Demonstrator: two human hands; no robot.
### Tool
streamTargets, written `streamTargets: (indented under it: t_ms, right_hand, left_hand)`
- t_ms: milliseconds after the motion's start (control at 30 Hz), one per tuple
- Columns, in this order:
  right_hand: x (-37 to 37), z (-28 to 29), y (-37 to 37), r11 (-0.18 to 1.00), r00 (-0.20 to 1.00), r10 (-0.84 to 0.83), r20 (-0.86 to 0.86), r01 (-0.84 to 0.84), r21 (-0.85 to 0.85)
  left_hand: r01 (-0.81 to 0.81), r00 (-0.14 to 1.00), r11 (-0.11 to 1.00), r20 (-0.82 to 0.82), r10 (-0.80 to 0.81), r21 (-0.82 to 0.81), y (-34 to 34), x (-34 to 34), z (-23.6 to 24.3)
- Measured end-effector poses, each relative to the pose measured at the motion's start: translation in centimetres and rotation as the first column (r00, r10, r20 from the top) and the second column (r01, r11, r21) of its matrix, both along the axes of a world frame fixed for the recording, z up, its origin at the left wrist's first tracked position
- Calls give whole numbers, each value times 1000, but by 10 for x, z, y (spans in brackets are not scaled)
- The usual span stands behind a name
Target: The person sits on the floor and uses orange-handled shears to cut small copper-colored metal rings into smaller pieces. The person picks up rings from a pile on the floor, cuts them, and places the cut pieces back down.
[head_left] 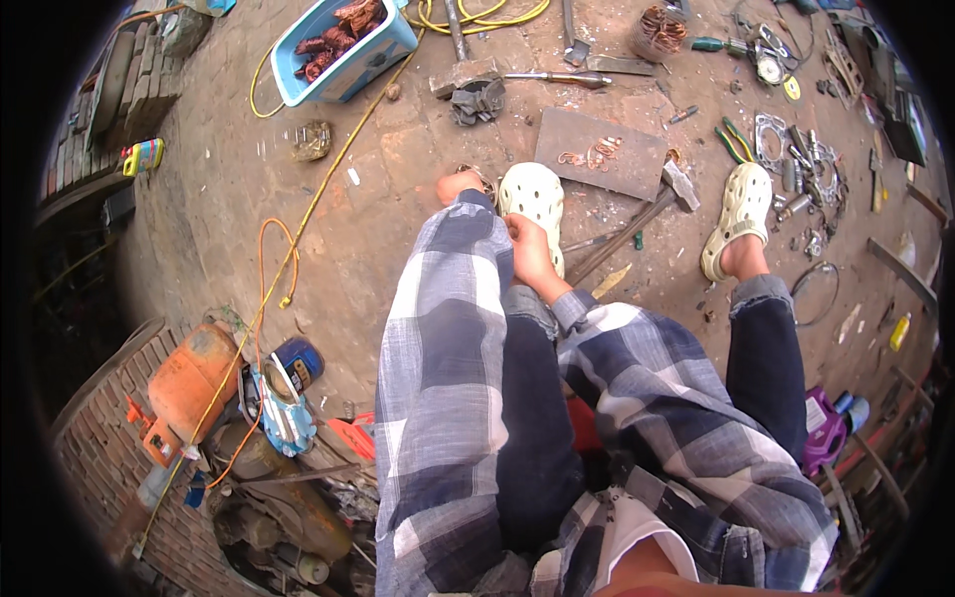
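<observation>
And there was the right hand [532, 254], fingers curled in against the left clog [534, 194]; pinching anything? I couldn't tell! Just beyond, the left hand [460, 186] bent, grip unreadable, with a small metal piece [488, 181] between it and the clog's toe. Farther, a hammer [645, 217] met a flat plate's [567, 127] lower right corner, copper scraps [597, 154] lay mid-plate, and beyond sat a blue tub [358, 78].

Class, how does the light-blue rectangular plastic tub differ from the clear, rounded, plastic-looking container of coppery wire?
The tub is opaque, the container see-through. The tub is rectangular and larger, the container rounded and smaller. The tub stands left of the picture's centre, the container right of it. Both hold coppery material.
</observation>
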State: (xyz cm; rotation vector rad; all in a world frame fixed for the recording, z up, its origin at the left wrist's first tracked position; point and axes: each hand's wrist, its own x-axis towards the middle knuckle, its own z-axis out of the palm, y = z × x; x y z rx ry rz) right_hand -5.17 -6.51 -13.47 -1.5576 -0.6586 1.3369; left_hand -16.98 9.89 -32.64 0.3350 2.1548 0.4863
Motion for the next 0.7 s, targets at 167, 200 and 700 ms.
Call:
streamTargets:
  t_ms: [167, 200, 700]
  right_hand:
    - [0, -6, 0, 999, 999, -21, 39, 20, 38]
    - [-1, -6, -1, 1000, 998, -14, 55, 12, 29]
    - [-6, 10, 0, 998, 999, 8, -45, -11, -56]
  left_hand:
    - [44, 997, 999, -70, -43, 11, -1, 16, 12]
    - [57, 994, 998, -98, -56, 12, -2, 15, 15]
    - [489, 784, 806, 237, -573, 334, -35, -1, 224]
